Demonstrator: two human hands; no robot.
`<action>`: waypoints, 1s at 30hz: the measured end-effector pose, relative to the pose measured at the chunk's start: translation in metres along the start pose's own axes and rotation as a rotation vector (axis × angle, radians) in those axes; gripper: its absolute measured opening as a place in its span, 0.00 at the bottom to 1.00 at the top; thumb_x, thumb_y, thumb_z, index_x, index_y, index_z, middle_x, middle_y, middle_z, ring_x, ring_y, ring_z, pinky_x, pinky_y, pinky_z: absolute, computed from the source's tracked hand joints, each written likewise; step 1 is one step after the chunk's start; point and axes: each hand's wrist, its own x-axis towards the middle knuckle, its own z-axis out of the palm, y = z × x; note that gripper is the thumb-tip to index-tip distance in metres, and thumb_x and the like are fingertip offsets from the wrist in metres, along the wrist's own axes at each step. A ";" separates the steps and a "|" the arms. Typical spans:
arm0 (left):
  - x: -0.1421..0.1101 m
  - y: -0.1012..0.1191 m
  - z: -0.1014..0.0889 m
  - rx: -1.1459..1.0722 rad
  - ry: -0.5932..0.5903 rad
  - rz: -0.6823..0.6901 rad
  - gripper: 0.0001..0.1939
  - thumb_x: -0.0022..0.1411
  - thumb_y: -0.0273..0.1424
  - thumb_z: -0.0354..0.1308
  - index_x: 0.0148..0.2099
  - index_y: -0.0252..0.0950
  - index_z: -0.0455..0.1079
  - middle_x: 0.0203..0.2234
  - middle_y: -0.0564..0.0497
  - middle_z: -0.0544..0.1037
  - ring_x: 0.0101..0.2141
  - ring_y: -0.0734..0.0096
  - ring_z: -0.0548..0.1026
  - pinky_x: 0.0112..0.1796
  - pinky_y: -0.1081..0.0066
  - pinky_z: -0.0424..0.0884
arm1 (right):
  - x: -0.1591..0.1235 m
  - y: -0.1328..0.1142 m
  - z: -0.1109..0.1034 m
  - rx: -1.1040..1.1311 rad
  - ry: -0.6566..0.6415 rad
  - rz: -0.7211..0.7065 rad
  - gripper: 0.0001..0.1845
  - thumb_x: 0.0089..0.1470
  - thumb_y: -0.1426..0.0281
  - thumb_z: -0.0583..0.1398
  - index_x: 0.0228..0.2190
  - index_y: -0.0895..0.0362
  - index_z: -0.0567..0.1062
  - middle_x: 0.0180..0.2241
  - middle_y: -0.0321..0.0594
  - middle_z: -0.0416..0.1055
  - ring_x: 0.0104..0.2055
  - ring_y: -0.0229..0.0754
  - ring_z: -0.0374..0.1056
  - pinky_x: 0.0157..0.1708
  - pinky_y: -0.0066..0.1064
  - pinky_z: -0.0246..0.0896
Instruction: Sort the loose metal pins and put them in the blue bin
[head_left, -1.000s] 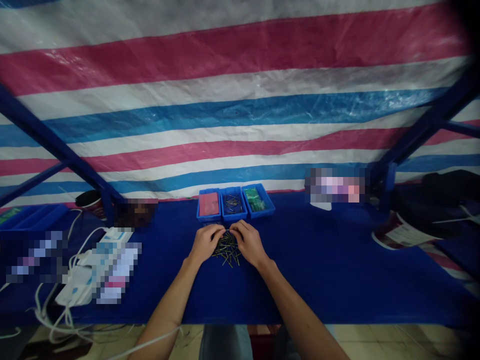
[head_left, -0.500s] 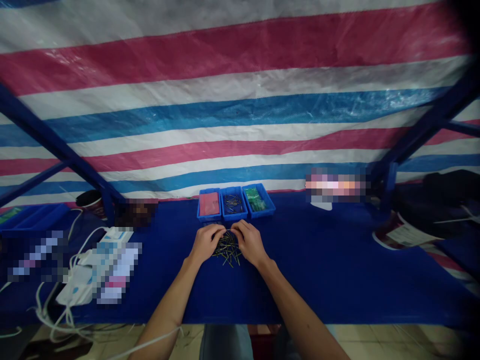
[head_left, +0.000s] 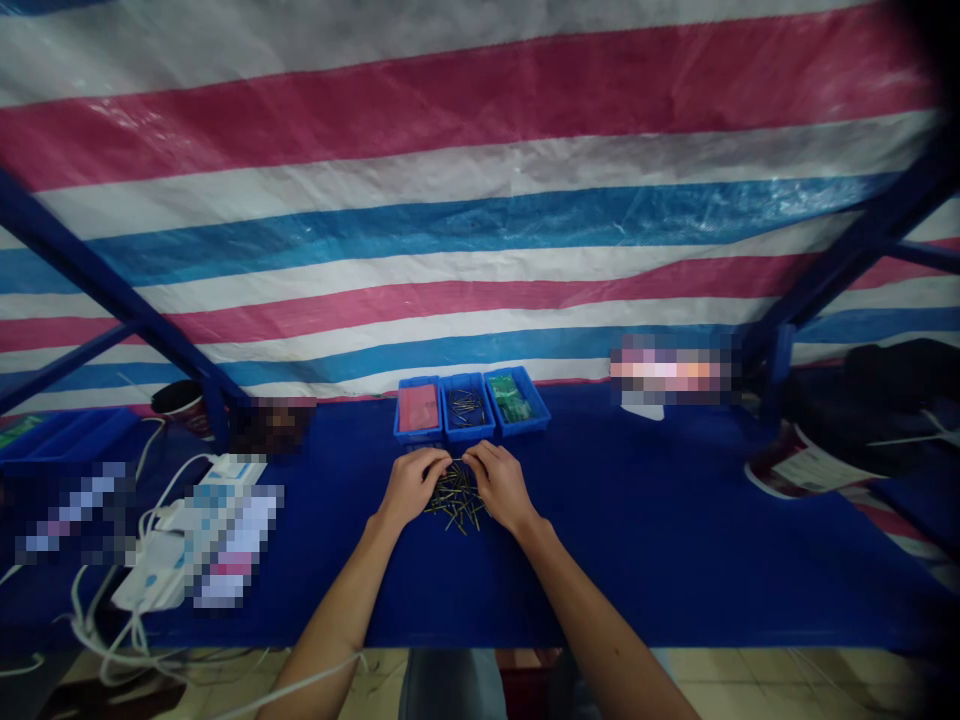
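Observation:
My left hand and my right hand face each other over the blue tabletop, fingertips pinched. Between them runs a thin light stick-like piece, one end in each pinch; its exact kind is too small to tell. Just below lies a loose pile of thin dark and brassy sticks, partly hidden by my fingers. Beyond my hands three small blue bins stand side by side. Pink flat pieces fill the left bin, thin dark sticks lie in the middle one, and green packets are in the right one.
On the left are a white power strip with tangled cables and another blue tray. A dark red and white tub stands at right. Behind the blue table hangs a striped tarp between blue frame bars.
My right hand has shifted very slightly to the right, and a little more of the thin piece shows between the fingertips. The left hand, pile and bins look the same.

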 end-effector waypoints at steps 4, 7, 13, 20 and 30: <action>0.000 0.001 -0.001 -0.013 0.014 -0.023 0.10 0.70 0.33 0.54 0.39 0.37 0.76 0.30 0.51 0.80 0.30 0.71 0.77 0.37 0.73 0.71 | -0.001 0.001 0.000 0.044 0.013 0.038 0.11 0.68 0.66 0.52 0.42 0.53 0.74 0.38 0.40 0.75 0.39 0.43 0.71 0.41 0.34 0.61; 0.000 0.001 -0.002 -0.016 0.038 -0.038 0.11 0.70 0.33 0.54 0.38 0.37 0.75 0.27 0.51 0.79 0.29 0.71 0.76 0.35 0.73 0.70 | -0.001 0.002 -0.001 0.103 0.040 0.045 0.12 0.66 0.65 0.55 0.50 0.52 0.72 0.39 0.40 0.75 0.40 0.44 0.70 0.42 0.35 0.63; -0.001 0.001 -0.002 -0.018 0.038 -0.033 0.13 0.71 0.35 0.52 0.39 0.36 0.75 0.26 0.51 0.78 0.29 0.71 0.76 0.34 0.73 0.70 | -0.001 0.000 -0.002 0.134 0.005 -0.022 0.13 0.66 0.70 0.54 0.46 0.49 0.76 0.40 0.40 0.74 0.41 0.43 0.71 0.43 0.34 0.65; 0.000 0.000 -0.002 -0.017 0.027 -0.034 0.11 0.70 0.33 0.53 0.39 0.37 0.75 0.27 0.51 0.79 0.30 0.70 0.76 0.34 0.74 0.70 | 0.000 0.000 -0.002 0.144 0.004 0.007 0.12 0.66 0.70 0.53 0.44 0.50 0.77 0.39 0.40 0.74 0.40 0.43 0.71 0.43 0.33 0.65; 0.000 0.001 -0.002 -0.022 0.031 -0.038 0.11 0.70 0.34 0.53 0.39 0.37 0.76 0.27 0.51 0.78 0.29 0.71 0.76 0.35 0.73 0.70 | 0.000 -0.002 -0.004 0.117 0.001 0.012 0.11 0.67 0.70 0.53 0.42 0.50 0.76 0.38 0.39 0.74 0.39 0.43 0.71 0.42 0.32 0.64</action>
